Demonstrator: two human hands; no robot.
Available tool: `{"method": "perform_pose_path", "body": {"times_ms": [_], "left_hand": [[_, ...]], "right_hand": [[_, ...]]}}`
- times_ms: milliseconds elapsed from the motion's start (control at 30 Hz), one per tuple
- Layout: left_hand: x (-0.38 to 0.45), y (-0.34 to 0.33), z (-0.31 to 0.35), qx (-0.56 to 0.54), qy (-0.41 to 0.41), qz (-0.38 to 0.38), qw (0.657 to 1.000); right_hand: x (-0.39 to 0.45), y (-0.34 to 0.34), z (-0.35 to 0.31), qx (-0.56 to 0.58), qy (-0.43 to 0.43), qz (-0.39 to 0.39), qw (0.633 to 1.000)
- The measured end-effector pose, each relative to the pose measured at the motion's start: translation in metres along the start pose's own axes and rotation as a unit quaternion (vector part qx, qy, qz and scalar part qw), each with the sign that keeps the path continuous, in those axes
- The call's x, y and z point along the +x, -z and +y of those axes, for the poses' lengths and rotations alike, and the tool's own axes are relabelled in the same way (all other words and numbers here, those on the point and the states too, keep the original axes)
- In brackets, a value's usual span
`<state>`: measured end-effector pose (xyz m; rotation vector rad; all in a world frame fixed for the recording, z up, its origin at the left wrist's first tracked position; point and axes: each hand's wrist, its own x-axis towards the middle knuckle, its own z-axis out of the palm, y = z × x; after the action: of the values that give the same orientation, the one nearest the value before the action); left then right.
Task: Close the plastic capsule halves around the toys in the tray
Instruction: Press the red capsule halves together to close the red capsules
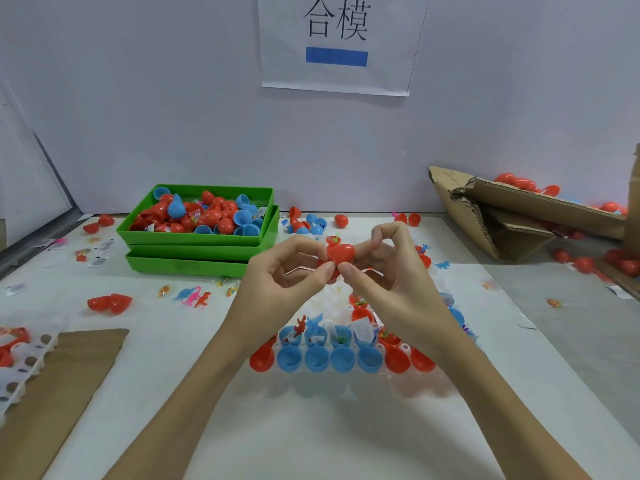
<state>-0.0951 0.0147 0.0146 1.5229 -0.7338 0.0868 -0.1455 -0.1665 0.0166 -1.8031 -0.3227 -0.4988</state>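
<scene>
Red capsule (340,254) between both hands' pinching fingers (323,270).

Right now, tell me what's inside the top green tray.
The top green tray holds a heap of red capsule halves and blue capsule halves, with small wrapped packets among them. Whatever lies beneath the heap, and inside the trays stacked below, is covered.

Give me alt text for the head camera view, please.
Two hands, left hand and right hand, pinch a red capsule together above a clear tray of open blue and red halves holding toys. Stacked green bins sit behind.
</scene>
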Motion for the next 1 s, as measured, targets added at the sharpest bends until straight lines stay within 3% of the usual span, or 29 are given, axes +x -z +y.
{"method": "perform_pose_path", "body": {"times_ms": [200,633,1000], "left_hand": [[-0.0018,-0.0038,-0.0039,0.027,-0.017,-0.013,0.999],[0.0001,0.0002,-0.0007,-0.036,0.022,-0.006,0.999],[-0.0003,-0.0039,0.0000,0.050,-0.064,0.030,0.996]], "right_hand": [[-0.0019,0.0065,0.0030,-0.037,-0.013,-0.057,0.998],[-0.0001,0.0084,-0.0031,-0.039,0.023,-0.029,0.999],[-0.0008,0.0081,-0.0023,-0.042,0.032,-0.020,0.998]]}}
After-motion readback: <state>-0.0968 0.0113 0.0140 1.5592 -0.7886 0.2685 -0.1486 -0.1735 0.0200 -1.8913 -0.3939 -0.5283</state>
